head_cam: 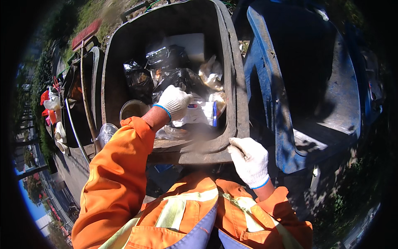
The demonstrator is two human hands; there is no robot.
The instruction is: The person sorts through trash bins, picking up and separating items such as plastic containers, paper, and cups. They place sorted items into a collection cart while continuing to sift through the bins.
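A large dark wheeled rubbish bin (pixel 238 93) stands uncovered before me, with black plastic bags (pixel 178 77) and loose waste inside. My left hand (pixel 174 102), in a white knitted glove, is over the bin with its fingers curled, beside a white printed plastic bag (pixel 199 113); whether it grips anything is hidden. At the bin's near right corner, the gloved fingers of my right hand (pixel 248 160) touch the rim. Left of my left hand lies a round plastic tub (pixel 134 109). Pale plastic bags (pixel 212 73) and a white block (pixel 186 45) lie deeper in the bin.
A blue bin (pixel 281 124) stands close on the right. To the left are a red-headed broom (pixel 87 34) with a wooden handle, a clear plastic lid (pixel 107 134) and another dark container with red and white bags (pixel 51 102) hanging at its side.
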